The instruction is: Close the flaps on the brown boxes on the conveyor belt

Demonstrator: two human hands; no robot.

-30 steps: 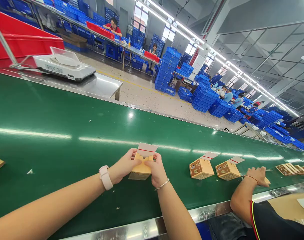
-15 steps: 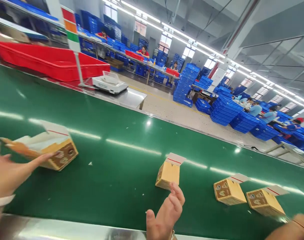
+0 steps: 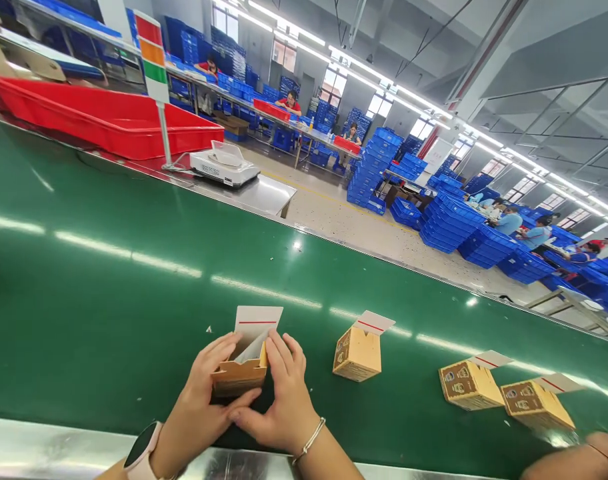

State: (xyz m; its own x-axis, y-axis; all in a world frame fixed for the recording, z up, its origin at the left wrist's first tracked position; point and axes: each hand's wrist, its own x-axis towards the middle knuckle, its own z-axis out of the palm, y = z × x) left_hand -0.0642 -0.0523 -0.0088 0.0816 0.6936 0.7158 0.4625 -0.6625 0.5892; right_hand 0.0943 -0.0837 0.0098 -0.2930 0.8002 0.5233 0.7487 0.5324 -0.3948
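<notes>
Print on the cartons is too small for me to read; I make out only brown panels with little pictures on the nearest carton, the middle carton and the far carton, all off to the worker's right on the green belt. Each has a white flap with a red stripe jutting from it. Across the belt, a signal sign shows red, orange and green bands beside a white scale, whose marking I can't read either.

Right in front of the worker sits the open carton, its striped flap upright and something pale inside. The left hand wraps its left side, fingers bent and close together, thumb along the front. The right hand has fingertips on the upper right edge, slightly parted, its thumb low in front near the other thumb. Between them they hold the carton.
</notes>
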